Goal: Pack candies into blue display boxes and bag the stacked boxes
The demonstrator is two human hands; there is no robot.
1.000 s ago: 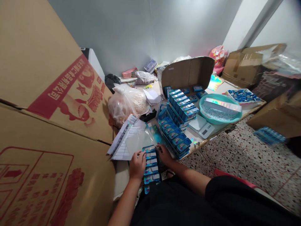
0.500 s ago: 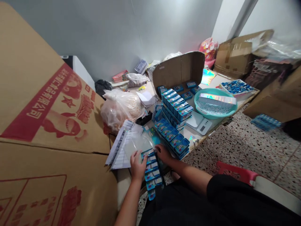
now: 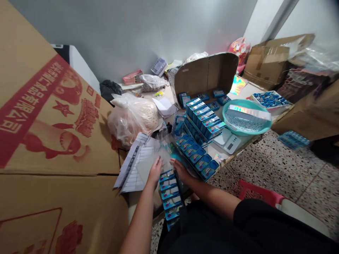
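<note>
We see the left hand (image 3: 155, 170) stretched forward, its fingers almost straight and lying flat on a clear plastic bag (image 3: 159, 158); it presses on the bag and closes around nothing. The right hand (image 3: 179, 169) is just beside it, with the fingers bent down at the bag's near edge. Whether these fingers pinch the film or only touch it, we cannot tell.

A row of blue boxes (image 3: 169, 194) lies between the two wrists, one box after another, from the hands back toward the body. The far end of this row is just under the fingertips and meets the near edge of the bag, so the bag lies ahead of the hands and the row behind them.

Left of the bag lies a pile of white label sheets (image 3: 132, 169), and behind it a plastic sack (image 3: 131, 118) with pale contents. On the right, more blue boxes (image 3: 197, 155) stand in rows on the table edge (image 3: 233, 157). Further right are a white digital scale (image 3: 228, 141) and a teal basin (image 3: 261, 128). A big printed carton (image 3: 53, 123) fills the left side, and a red stool (image 3: 254, 192) stands on the floor.
</note>
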